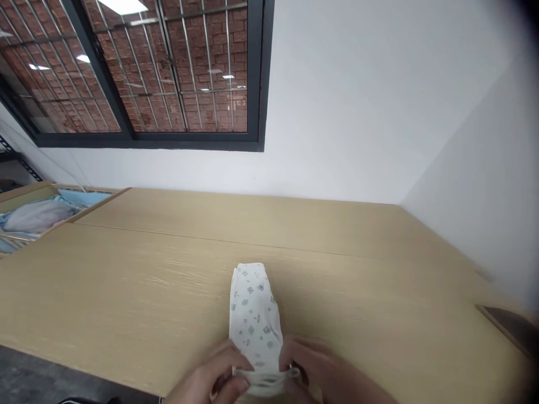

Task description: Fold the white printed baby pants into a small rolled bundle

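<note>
Both hands (269, 376) on cloth (254, 320), part. cropped

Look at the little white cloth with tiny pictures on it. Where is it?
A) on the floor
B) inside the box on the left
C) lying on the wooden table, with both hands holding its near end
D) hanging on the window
C: the patterned white cloth lies on the wooden table, and the left hand and right hand pinch its near end.

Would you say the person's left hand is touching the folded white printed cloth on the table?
Touching. The head view shows the left hand pinching the near end of the folded cloth, fingers overlapping its edge, opposite the right hand.
</note>
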Tool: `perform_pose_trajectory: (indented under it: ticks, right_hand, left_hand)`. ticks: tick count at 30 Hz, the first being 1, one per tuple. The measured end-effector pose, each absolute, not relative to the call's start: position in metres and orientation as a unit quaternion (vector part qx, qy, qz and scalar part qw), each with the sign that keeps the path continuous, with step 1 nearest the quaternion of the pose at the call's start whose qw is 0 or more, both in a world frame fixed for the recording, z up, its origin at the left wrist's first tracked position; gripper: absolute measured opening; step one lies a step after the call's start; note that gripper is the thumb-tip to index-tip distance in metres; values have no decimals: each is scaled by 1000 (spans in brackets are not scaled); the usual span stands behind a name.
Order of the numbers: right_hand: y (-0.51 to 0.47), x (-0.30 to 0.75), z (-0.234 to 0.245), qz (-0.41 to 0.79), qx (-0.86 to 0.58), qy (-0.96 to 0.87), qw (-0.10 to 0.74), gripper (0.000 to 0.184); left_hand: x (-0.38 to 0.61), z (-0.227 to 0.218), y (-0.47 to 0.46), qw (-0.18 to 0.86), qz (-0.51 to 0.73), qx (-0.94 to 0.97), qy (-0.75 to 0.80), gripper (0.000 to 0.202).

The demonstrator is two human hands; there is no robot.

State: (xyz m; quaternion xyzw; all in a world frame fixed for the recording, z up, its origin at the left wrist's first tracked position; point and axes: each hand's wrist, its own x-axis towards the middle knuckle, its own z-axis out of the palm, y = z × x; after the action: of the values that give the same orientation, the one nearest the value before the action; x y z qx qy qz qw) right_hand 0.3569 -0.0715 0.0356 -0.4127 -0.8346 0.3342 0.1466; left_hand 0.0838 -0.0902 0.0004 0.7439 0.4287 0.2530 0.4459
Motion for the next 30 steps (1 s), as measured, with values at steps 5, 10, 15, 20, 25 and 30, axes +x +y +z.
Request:
perform_pose_trajectory:
  ticks: [5,10,15,20,25,30]
  right_hand:
    - [-16,347,40,307,-429,-819,227,14]
    - [62,326,-3,230,-465,-810,273,18]
    - [108,312,-44,193,-509,-799,255,16]
    - [101,312,-52,146,-511,-803,268,27]
    - [53,312,-29,164,-349,-890,245,47]
    - [7,297,-26,290,-166,-930,151,55]
  left_hand:
    - [92,25,-42,337,331,725,502,28]
    - [102,-6,46,268,331,722,545,28]
    - [112,-40,105,235,291,723,581,21]
    - [118,-48,68,153,287,745,583,33]
    - [126,-82,-32,84,262,804,527,40]
    - [135,-160,-76,-175,268,824,467,64]
